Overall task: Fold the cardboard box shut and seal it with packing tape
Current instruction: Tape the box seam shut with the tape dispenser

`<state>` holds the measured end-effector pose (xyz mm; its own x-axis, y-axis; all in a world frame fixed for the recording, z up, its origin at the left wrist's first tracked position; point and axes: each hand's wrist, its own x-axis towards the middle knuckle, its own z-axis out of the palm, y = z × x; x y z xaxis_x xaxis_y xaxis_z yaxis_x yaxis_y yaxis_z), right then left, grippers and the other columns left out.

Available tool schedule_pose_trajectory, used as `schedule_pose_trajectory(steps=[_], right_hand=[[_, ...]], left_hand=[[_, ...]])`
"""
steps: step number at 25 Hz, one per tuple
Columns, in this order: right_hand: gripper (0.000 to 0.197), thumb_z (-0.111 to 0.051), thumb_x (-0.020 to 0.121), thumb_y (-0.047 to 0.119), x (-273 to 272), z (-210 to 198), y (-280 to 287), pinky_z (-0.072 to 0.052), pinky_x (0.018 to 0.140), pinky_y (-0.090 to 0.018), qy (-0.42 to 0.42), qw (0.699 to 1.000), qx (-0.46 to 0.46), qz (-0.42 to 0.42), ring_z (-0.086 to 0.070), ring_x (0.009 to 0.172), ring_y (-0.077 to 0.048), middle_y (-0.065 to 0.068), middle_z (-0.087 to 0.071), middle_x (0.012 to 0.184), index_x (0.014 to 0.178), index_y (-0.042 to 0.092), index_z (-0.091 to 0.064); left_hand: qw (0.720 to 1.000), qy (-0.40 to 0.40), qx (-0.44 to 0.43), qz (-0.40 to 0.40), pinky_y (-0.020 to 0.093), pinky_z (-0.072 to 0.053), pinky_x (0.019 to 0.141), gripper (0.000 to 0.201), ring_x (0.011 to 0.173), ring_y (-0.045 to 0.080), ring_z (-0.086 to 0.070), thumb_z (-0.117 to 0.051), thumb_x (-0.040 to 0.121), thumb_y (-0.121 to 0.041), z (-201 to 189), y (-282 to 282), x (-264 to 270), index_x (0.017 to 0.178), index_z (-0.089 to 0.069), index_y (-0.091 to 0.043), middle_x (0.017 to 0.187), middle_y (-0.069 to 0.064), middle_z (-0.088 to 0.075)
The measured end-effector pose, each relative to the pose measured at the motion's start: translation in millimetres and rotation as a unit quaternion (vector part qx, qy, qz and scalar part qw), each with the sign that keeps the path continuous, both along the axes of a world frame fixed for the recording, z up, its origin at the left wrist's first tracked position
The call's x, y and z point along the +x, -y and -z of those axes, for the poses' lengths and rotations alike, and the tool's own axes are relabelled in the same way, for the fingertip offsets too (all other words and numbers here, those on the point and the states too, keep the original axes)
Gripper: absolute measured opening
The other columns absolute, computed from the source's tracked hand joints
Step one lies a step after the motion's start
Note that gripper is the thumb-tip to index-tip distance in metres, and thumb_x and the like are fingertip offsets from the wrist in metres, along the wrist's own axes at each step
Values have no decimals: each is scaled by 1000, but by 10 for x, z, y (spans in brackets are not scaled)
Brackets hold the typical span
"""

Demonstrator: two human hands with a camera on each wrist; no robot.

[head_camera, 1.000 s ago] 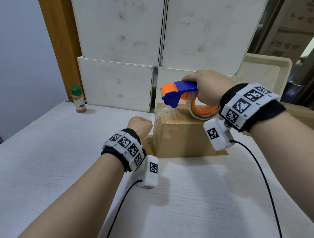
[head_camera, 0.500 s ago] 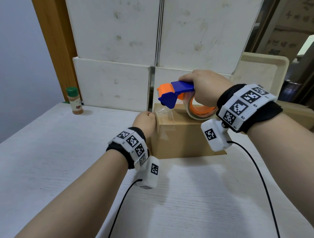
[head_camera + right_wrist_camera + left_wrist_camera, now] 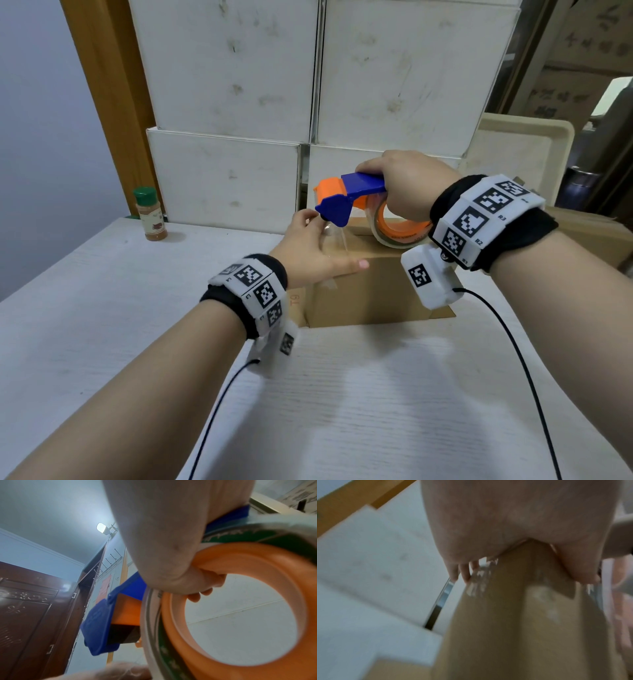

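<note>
Nearest: white wood-grain counter (image 3: 376, 394), matte, faint linear texture. On it, toward the back, sits the small brown corrugated cardboard box (image 3: 370, 291), flaps folded down, clear film visible over its left top edge.

Left hand (image 3: 308, 250): fingers extended, thumb lying along the box's front top edge, palm over the left corner; fingertips at the free strip of glossy transparent packing tape (image 3: 337, 236). Left wrist view is blurred; whether the tape is pinched or only pressed cannot be told.

Right hand (image 3: 404, 185): fingers curled through the orange ring of the blue-and-orange plastic tape dispenser (image 3: 346, 198), held just above the box top, cutter end toward the left hand.

Risk, as judged: the strip between cutter and box looks crinkled; pulling without tension could trap wrinkles or fold it onto itself. The light box may slide if the left hand lifts.

Behind: scuffed white stacked cartons (image 3: 239, 102); a green-capped spice jar (image 3: 150, 216) well apart, left.
</note>
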<state>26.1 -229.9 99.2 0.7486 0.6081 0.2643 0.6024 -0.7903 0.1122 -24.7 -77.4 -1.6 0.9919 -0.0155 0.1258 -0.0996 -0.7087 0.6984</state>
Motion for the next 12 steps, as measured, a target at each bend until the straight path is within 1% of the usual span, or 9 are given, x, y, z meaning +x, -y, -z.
schedule_pose_trajectory(steps=[2, 3, 5, 7, 9, 12], right_hand=[[52, -44, 79, -9, 25, -5, 3, -35, 68, -31, -5, 1000, -5, -4, -51, 85, -27, -8, -60, 101, 118, 24, -57], [54, -43, 79, -9, 37, -13, -1, -35, 68, -31, -9, 1000, -10, -6, -51, 85, -27, -8, -60, 103, 119, 24, -56], [57, -42, 79, -11, 57, -29, -7, -35, 69, -31, -16, 1000, -19, -8, -49, 85, -26, -8, -60, 104, 122, 24, -54], [59, -40, 79, -12, 75, -43, 6, -34, 69, -31, -22, 1000, -22, -4, -48, 83, -26, -8, -58, 100, 125, 23, -53], [60, -39, 79, -11, 94, -53, 54, -34, 68, -32, -18, 999, -30, 7, -48, 81, -27, -6, -54, 94, 126, 25, -52], [62, -40, 81, -9, 93, -44, 106, -36, 68, -33, -8, 999, -38, 12, -47, 80, -27, -3, -48, 92, 129, 29, -49]], left_hand=[[996, -34, 87, 7, 29, -32, 109, 94, 129, 14, -40, -63, 71, -66, -96, -52, -1, 145, -29, -19, 144, -7, -19], [992, -50, 118, 12, 30, -31, 110, 95, 130, 14, -39, -59, 73, -69, -138, -78, -1, 146, -26, -19, 145, -7, -18], [987, -63, 148, 24, 31, -29, 112, 94, 134, 16, -35, -55, 76, -69, -177, -118, 16, 148, -22, -20, 147, -7, -16], [986, -70, 148, 30, 32, -27, 114, 95, 138, 16, -31, -54, 76, -69, -171, -161, 44, 150, -18, -22, 149, -8, -12], [986, -82, 143, 26, 33, -25, 116, 97, 141, 16, -27, -55, 76, -69, -158, -187, 73, 152, -13, -24, 152, -11, -7], [990, -73, 117, 25, 33, -24, 118, 97, 142, 16, -25, -58, 76, -66, -117, -210, 97, 152, -14, -25, 152, -10, -6]])
